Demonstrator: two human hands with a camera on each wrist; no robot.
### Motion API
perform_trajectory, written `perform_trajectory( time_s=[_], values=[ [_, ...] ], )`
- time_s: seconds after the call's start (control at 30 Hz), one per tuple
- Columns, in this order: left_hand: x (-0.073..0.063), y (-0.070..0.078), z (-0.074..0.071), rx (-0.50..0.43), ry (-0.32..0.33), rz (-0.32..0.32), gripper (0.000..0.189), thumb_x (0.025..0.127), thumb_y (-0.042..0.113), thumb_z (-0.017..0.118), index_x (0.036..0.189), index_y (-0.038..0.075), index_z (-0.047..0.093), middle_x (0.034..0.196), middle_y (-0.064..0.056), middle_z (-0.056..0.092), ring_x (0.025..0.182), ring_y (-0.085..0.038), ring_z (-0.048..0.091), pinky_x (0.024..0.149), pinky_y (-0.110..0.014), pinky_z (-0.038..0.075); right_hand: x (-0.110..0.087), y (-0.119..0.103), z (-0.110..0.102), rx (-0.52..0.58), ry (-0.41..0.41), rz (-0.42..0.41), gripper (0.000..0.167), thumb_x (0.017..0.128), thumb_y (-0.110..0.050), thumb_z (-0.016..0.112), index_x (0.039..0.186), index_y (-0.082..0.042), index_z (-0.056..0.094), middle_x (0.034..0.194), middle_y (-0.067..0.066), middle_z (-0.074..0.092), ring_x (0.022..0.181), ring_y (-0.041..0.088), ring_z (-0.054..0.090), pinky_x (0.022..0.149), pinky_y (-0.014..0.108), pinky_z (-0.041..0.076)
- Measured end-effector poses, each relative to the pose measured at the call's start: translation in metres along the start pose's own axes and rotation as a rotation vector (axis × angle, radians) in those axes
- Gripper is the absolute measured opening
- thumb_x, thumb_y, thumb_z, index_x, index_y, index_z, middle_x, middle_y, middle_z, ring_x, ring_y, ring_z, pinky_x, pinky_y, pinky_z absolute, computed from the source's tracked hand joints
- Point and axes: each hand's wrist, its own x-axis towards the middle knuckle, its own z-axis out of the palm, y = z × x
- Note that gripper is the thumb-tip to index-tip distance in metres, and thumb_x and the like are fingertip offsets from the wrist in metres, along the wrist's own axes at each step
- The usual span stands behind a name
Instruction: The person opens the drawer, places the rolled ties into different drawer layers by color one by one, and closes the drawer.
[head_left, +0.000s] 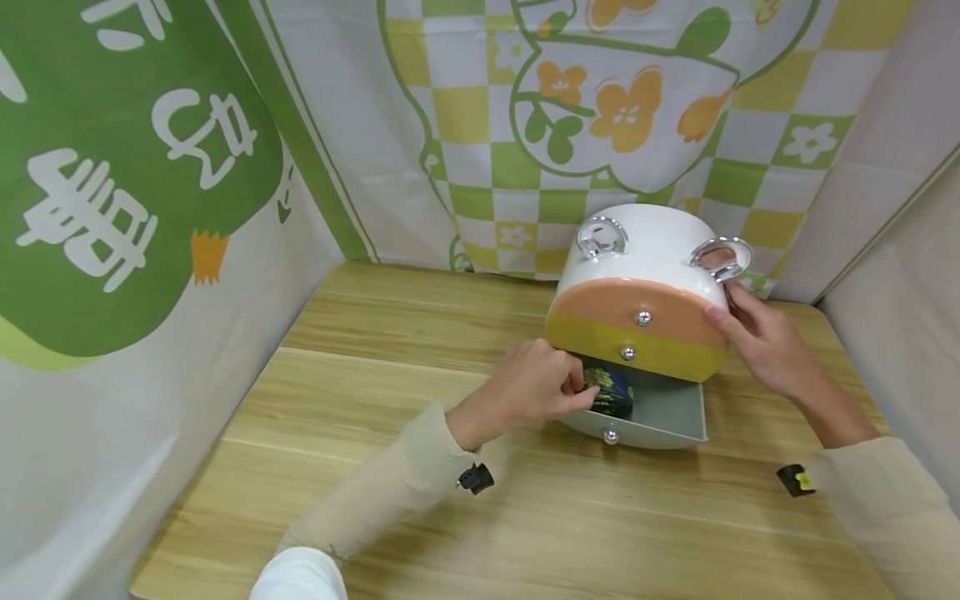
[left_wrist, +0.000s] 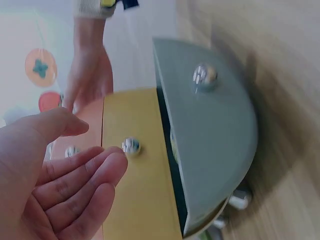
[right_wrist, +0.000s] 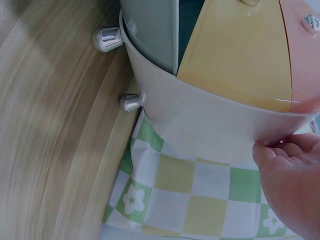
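A round-topped white box (head_left: 637, 233) stands on the table with orange, yellow and grey-green drawer fronts, each with a round silver knob. Its lowest grey-green drawer (head_left: 675, 408) is pulled out. Inside lies a dark blue bundle (head_left: 617, 392) with a yellow flower pattern; its kind is unclear. My left hand (head_left: 536, 383) hovers at the drawer's left side, partly covering the bundle in the head view. In the left wrist view its fingers (left_wrist: 75, 185) bend loosely around nothing. My right hand (head_left: 768, 337) rests against the box's right side, thumb by the orange front's edge.
Two silver rings (head_left: 602, 237) stick up from the box top, and silver feet (right_wrist: 107, 39) hold it off the wooden table (head_left: 390, 333). A checked, flowered cloth (head_left: 480, 150) hangs close behind. Pale cloth walls (head_left: 907, 250) flank both sides.
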Motion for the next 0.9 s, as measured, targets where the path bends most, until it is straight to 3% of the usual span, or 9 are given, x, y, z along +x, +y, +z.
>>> perform_trajectory(
  time_s=[0.1, 0.17, 0.23, 0.3, 0.47, 0.53, 0.63, 0.77, 0.9],
  values=[
    [-0.009, 0.008, 0.005, 0.021, 0.0, 0.003, 0.044, 0.095, 0.036, 0.075, 0.057, 0.021, 0.056, 0.052, 0.015, 0.043, 0.048, 0.001, 0.034, 0.045, -0.015, 0.022, 0.0, 0.001, 0.0, -0.003, 0.005, -0.001, 0.064, 0.11, -0.031, 0.054, 0.166, -0.012, 0.029, 0.16, 0.031, 0.043, 0.14, 0.024, 0.053, 0.089, -0.006, 0.033],
    [-0.014, 0.014, 0.01, 0.021, -0.01, 0.004, 0.051, 0.095, 0.037, 0.075, 0.056, 0.022, 0.046, 0.051, 0.015, 0.032, 0.048, 0.0, 0.028, 0.045, -0.016, 0.018, 0.0, 0.002, 0.0, 0.013, 0.004, -0.005, 0.064, 0.11, -0.029, 0.055, 0.166, -0.011, 0.029, 0.16, 0.032, 0.041, 0.141, 0.021, 0.052, 0.09, -0.006, 0.034],
    [-0.018, 0.018, 0.017, 0.028, -0.019, 0.0, 0.055, 0.094, 0.039, 0.075, 0.056, 0.022, 0.039, 0.052, 0.015, 0.027, 0.049, 0.0, 0.027, 0.045, -0.017, 0.016, 0.0, 0.002, 0.0, 0.023, 0.005, -0.009, 0.064, 0.11, -0.028, 0.055, 0.166, -0.011, 0.029, 0.16, 0.033, 0.041, 0.137, 0.0, 0.049, 0.09, -0.006, 0.035],
    [-0.021, 0.023, 0.025, 0.033, -0.029, -0.011, 0.057, 0.094, 0.04, 0.075, 0.055, 0.023, 0.036, 0.051, 0.015, 0.025, 0.049, -0.001, 0.028, 0.045, -0.017, 0.016, 0.001, 0.003, 0.0, 0.028, 0.006, -0.009, 0.064, 0.11, -0.027, 0.055, 0.166, -0.01, 0.029, 0.16, 0.034, 0.04, 0.142, 0.014, 0.051, 0.09, -0.006, 0.035],
    [-0.024, 0.032, 0.042, 0.074, -0.06, -0.055, 0.051, 0.094, 0.042, 0.075, 0.054, 0.025, 0.049, 0.049, 0.016, 0.035, 0.049, -0.001, 0.035, 0.042, -0.017, 0.025, 0.001, 0.002, 0.001, 0.009, 0.013, 0.004, 0.064, 0.11, -0.029, 0.055, 0.166, -0.011, 0.03, 0.16, 0.032, 0.042, 0.14, 0.009, 0.051, 0.09, -0.006, 0.034],
    [-0.024, 0.034, 0.05, 0.088, -0.074, -0.07, 0.041, 0.095, 0.042, 0.075, 0.059, 0.026, 0.062, 0.051, 0.016, 0.043, 0.049, -0.001, 0.039, 0.043, -0.017, 0.029, 0.0, 0.001, 0.001, 0.007, 0.014, 0.005, 0.064, 0.11, -0.031, 0.055, 0.166, -0.013, 0.031, 0.16, 0.031, 0.043, 0.132, -0.008, 0.047, 0.09, -0.006, 0.034],
    [-0.025, 0.035, 0.062, 0.109, -0.094, -0.089, 0.029, 0.095, 0.043, 0.075, 0.072, 0.025, 0.074, 0.055, 0.014, 0.05, 0.051, -0.002, 0.042, 0.042, -0.018, 0.031, -0.001, 0.0, 0.0, 0.006, 0.009, -0.006, 0.064, 0.11, -0.031, 0.055, 0.166, -0.013, 0.03, 0.16, 0.031, 0.043, 0.136, 0.003, 0.051, 0.09, -0.006, 0.035],
    [-0.026, 0.035, 0.076, 0.133, -0.121, -0.115, 0.037, 0.096, 0.045, 0.074, 0.067, 0.023, 0.066, 0.056, 0.01, 0.05, 0.05, -0.004, 0.044, 0.042, -0.02, 0.032, 0.0, 0.0, 0.0, 0.002, 0.001, 0.003, 0.065, 0.11, -0.031, 0.054, 0.167, -0.014, 0.028, 0.161, 0.031, 0.042, 0.138, 0.042, 0.051, 0.089, -0.006, 0.034],
    [-0.028, 0.035, 0.09, 0.167, -0.126, -0.127, 0.051, 0.097, 0.046, 0.073, 0.057, 0.024, 0.05, 0.054, 0.009, 0.048, 0.049, -0.006, 0.045, 0.041, -0.022, 0.032, 0.0, 0.001, 0.0, 0.002, -0.002, 0.018, 0.065, 0.11, -0.031, 0.054, 0.167, -0.014, 0.027, 0.162, 0.03, 0.04, 0.139, 0.044, 0.049, 0.089, -0.006, 0.034]
  ],
)
